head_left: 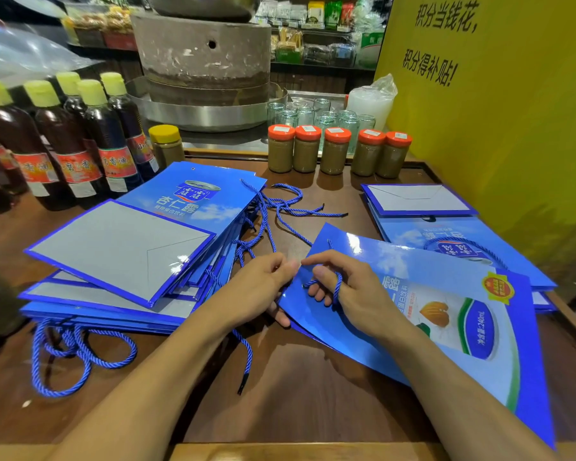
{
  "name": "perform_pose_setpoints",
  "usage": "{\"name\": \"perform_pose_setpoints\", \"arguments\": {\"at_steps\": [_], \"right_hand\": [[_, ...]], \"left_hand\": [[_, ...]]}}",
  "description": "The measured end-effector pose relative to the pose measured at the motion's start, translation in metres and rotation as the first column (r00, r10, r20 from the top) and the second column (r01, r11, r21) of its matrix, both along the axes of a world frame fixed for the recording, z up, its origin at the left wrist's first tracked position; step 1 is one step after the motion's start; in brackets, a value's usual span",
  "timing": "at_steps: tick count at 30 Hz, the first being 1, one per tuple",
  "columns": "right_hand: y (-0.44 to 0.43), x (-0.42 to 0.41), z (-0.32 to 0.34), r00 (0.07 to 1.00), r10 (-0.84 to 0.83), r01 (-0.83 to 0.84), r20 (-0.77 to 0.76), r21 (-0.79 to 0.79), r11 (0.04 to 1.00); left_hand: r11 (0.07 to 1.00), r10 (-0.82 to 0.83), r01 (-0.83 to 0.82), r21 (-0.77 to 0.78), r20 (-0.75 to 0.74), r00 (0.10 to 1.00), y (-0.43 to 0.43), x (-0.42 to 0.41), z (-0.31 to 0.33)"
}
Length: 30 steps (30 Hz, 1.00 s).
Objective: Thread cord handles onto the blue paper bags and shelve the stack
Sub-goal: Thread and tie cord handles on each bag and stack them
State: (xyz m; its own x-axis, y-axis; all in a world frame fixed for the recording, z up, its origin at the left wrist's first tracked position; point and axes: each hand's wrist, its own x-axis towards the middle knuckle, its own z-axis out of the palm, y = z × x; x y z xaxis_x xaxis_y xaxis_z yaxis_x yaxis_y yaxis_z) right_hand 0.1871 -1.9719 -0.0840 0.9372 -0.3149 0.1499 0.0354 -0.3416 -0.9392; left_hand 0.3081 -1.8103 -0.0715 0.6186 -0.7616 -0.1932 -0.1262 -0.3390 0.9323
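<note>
Left hand (263, 287): fingers curled at the near corner of the bag (446, 327). Thumb and forefinger pinch its edge, and the lower fingertips are tucked under it, partly hidden.
Right hand (356, 291): rests on top of the bag. A loop of cord (338, 287) is wound round its middle fingers, with forefinger and thumb reaching toward the left hand.
Bag: flat and glossy, tilted across the table (296, 404) in front of the right stack (453, 224), near edge lifted.
Cord: whether it passes through a hole in the bag cannot be made out.
Second cord (245, 361): black-tipped end lies on the table; its upper run disappears under the left wrist.
Left stack (120, 247): bags with grey folded bases, handles spilling over the near side.
Right stack: near part covered by the bag.
Loose cords (280, 204): tangled between the stacks.
Back row: jars (335, 154) with orange lids; dark bottles (64, 151), the leftmost cut off.
</note>
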Motion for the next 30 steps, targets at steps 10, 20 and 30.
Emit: {"name": "perform_pose_setpoints", "arguments": {"at_steps": [10, 20, 30], "right_hand": [[-0.01, -0.004, 0.012, 0.999, 0.041, -0.037, -0.025, 0.171, 0.985], [-0.046, -0.012, 0.021, 0.966, -0.25, 0.234, 0.067, -0.634, 0.737], [-0.013, -0.003, 0.019, 0.77, -0.526, 0.062, -0.361, -0.778, 0.625]], "left_hand": [[0.999, 0.046, -0.045, 0.029, -0.017, 0.999, -0.002, 0.001, 0.001], [0.955, 0.158, -0.231, 0.186, 0.339, 0.927, 0.004, 0.003, 0.003], [0.862, -0.077, -0.347, 0.369, 0.772, 0.63, 0.001, -0.003, 0.0]]}}
